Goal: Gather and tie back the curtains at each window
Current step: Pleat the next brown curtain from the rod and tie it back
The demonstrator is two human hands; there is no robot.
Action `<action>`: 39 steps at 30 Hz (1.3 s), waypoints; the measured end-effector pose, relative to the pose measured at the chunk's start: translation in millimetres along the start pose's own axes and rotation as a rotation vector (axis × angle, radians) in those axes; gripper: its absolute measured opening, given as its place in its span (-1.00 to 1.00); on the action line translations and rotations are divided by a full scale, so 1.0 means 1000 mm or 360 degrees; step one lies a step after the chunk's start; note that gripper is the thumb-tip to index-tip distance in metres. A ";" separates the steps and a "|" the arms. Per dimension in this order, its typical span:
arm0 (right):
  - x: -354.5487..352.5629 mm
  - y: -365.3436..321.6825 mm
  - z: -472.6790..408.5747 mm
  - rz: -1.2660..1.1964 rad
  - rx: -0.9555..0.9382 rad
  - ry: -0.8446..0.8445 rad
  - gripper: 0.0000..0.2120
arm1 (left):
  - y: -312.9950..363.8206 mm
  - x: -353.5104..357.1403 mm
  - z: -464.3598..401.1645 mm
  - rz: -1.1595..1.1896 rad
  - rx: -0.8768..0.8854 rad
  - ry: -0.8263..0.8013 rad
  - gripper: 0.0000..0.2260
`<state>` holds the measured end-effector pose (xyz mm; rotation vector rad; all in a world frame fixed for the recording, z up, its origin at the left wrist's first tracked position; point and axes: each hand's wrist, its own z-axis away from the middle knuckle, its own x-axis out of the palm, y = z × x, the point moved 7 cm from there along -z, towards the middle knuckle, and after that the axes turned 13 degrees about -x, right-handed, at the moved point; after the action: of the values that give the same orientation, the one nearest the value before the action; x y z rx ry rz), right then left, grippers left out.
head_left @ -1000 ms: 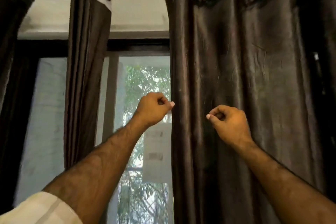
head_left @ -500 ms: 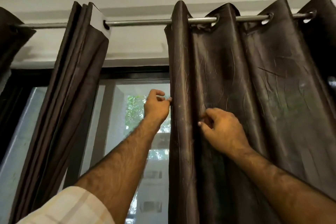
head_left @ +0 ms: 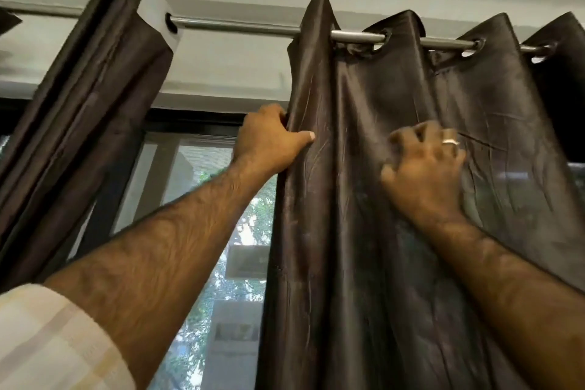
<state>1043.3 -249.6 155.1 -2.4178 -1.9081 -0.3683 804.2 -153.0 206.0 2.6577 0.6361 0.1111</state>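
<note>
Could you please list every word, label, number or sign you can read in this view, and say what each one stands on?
Nothing here can be read.
Sign outside, seen through the window: the upper board shows marks too blurred to read.
Lower board: dark letter-like shapes, also too blurred.
Curtain, rod, ring: no text visible.

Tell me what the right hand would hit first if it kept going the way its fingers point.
The right hand reaches up and forward with curled fingers already at the spread brown curtain, so that fabric comes first. Contact is unclear through motion blur.
</note>
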 end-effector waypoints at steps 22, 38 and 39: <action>0.024 0.084 -0.068 -0.0854 0.0123 0.0220 -0.61 | 0.025 -0.001 -0.014 0.0470 -0.0304 -0.0128 -0.87; 0.053 0.039 -0.087 -0.1128 -0.0193 -0.0254 -0.69 | 0.041 0.046 -0.027 0.0670 -0.0356 -0.0286 -0.71; 0.054 0.025 -0.091 -0.1200 -0.0332 -0.0344 -0.64 | 0.042 0.048 -0.025 0.0715 -0.0367 -0.0281 -0.74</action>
<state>1064.8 -219.9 257.6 -1.7832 -2.9706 -0.3423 860.2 -156.8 245.0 2.5014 -0.0365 0.0687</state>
